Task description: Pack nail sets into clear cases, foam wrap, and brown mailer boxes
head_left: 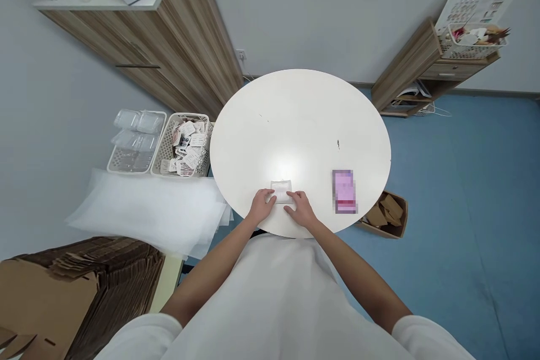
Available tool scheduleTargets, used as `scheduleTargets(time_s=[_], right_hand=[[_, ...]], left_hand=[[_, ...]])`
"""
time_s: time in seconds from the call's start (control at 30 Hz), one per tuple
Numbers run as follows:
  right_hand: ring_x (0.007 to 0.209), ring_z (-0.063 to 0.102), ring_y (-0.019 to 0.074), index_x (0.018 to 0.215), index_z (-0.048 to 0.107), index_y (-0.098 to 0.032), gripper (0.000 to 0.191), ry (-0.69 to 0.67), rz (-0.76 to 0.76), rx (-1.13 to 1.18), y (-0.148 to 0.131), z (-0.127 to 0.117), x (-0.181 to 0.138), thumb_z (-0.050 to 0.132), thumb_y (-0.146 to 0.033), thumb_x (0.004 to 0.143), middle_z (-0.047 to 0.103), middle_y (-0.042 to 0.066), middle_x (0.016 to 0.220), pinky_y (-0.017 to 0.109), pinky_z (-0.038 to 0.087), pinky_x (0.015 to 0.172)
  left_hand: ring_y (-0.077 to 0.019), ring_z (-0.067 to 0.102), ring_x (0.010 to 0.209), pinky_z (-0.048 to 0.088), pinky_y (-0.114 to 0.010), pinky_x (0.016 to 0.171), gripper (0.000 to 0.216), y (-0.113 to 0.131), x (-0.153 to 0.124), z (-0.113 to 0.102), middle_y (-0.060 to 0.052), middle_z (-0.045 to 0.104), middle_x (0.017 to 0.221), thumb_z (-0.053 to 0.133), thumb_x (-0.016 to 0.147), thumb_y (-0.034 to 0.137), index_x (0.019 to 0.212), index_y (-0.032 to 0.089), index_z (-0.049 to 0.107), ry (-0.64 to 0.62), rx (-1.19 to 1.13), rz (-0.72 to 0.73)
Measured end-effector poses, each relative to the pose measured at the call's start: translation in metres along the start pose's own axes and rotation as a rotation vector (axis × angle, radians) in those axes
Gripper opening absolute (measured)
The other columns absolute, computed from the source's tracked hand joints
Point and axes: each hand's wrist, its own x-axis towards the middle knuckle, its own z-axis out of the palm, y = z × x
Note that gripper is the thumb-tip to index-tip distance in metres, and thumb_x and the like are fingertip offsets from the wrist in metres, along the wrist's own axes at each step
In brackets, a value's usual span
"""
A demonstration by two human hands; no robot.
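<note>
A small flat white packet (pixel 281 187) lies on the round white table (pixel 295 124) near its front edge. My left hand (pixel 262 205) rests on the packet's left lower corner, fingers bent over it. My right hand (pixel 299 208) presses on its right lower corner. Both hands touch the packet, and its near edge is hidden under my fingers. A pink blurred rectangle (pixel 345 191) lies flat on the table to the right of my right hand.
Left of the table stand two white baskets, one with clear plastic trays (pixel 135 140), one with small packets (pixel 184 144). White foam sheets (pixel 147 211) and flattened cardboard (pixel 76 287) lie nearer left. A cardboard box (pixel 386 214) sits on the blue floor at right.
</note>
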Motion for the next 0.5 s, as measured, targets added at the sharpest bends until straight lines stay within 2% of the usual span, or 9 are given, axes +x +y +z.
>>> scheduleTargets(time_s=[0.17,0.33,0.5], right_hand=[[0.087,0.055,0.0153,0.121,0.044,-0.025,0.056,0.031,0.162,0.331,0.009,-0.008,-0.003,0.059,-0.040,0.069,0.046,0.007,0.113,0.032,0.049,0.076],[0.072,0.059,0.0135,0.107,0.052,-0.020,0.046,0.032,0.347,0.519,0.011,-0.014,0.006,0.061,-0.041,0.068,0.058,0.006,0.100,0.030,0.054,0.063],[0.059,0.059,0.0118,0.092,0.060,-0.019,0.028,0.019,0.401,0.511,-0.002,-0.012,0.028,0.061,-0.032,0.068,0.063,0.004,0.082,0.026,0.054,0.051]], left_hand=[[-0.0196,0.055,0.099,0.045,-0.032,0.079,0.035,-0.001,-0.011,0.001,-0.009,0.054,0.114,0.053,0.077,0.033,0.109,0.019,0.053,0.082,-0.119,-0.170],[-0.0180,0.060,0.087,0.046,-0.032,0.079,0.032,-0.012,-0.008,0.000,-0.008,0.064,0.096,0.056,0.074,0.035,0.101,0.018,0.058,0.111,-0.180,-0.359],[-0.0170,0.062,0.080,0.048,-0.031,0.076,0.028,-0.015,0.011,-0.001,-0.006,0.066,0.089,0.058,0.073,0.035,0.096,0.019,0.061,0.031,-0.236,-0.343]])
